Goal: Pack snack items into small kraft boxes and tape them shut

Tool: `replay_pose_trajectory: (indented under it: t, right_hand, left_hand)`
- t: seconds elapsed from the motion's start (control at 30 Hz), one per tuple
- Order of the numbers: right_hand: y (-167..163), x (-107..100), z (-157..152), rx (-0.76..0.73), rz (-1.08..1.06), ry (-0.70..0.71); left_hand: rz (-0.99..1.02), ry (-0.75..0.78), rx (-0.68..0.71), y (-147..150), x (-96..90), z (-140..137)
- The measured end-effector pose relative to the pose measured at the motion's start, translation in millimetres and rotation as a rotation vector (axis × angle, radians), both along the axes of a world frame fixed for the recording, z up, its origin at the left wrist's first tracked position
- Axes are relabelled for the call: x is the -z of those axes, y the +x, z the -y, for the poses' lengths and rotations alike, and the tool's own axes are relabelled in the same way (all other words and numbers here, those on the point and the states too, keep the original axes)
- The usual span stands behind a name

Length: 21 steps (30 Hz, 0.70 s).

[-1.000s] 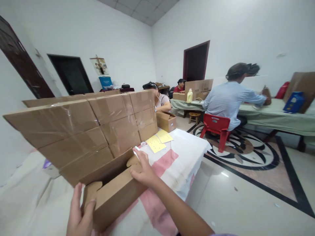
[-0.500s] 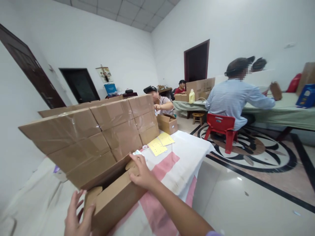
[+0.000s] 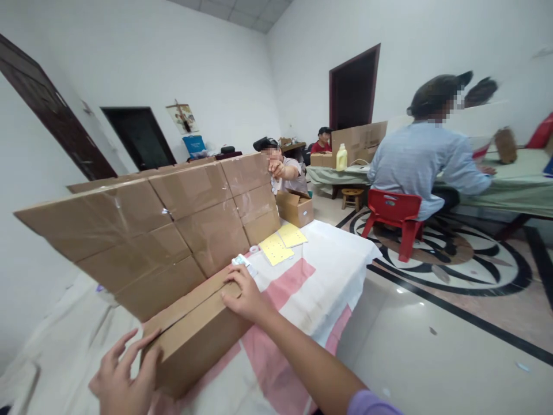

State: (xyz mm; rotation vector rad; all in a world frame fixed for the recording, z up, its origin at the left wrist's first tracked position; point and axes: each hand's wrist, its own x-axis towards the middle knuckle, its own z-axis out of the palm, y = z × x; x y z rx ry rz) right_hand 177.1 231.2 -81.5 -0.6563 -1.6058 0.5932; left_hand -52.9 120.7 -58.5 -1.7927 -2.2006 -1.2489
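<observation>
Standing beyond the carton (image 3: 199, 331), a box (image 3: 295, 211) bears an illegible label (image 3: 305, 212).

Carton (image 3: 203, 328) plain brown (same shade on the stacked boxes (image 3: 207, 222)). Tablecloth (image 3: 337, 248) shows white with pink bands; cards (image 3: 276, 249) yellow, dark-dotted. Chair (image 3: 393, 206) red — floor medallion (image 3: 470, 262) petalled in black and white. Own sleeve (image 3: 372, 403) purple; seated co-worker's shirt (image 3: 412, 155) pale blue.

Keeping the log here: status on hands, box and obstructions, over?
Left hand touching cardboard box, near end; right hand, far end. Top folded over, dark seam showing. Taped carton stack close behind.
</observation>
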Motion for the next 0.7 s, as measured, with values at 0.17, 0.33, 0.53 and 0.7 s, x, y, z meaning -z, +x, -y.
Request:
replay_pose_trajectory:
  t: [0.17,0.33,0.53,0.7]
  right_hand:
    - [-1.5,2.2,-1.7,0.049,0.059,-0.012]
    - [-4.1,5.8,-8.8,0.057,0.053,0.025]
    - [-2.3,-2.4,-18.7,0.013,0.136,0.072]
    - [34.4,-13.8,-61.9,-0.090,0.278,-0.073]
  left_hand:
    - [-0.277,-0.149,0.071,25.1,-20.2,-11.9]
    - [-0.440,-0.235,0.226,33.2,-10.5,-25.0]
    - [-0.616,-0.298,0.166,35.0,-20.2,-17.1]
    - [-0.580,-0.423,0.131,25.0,-34.3,-23.9]
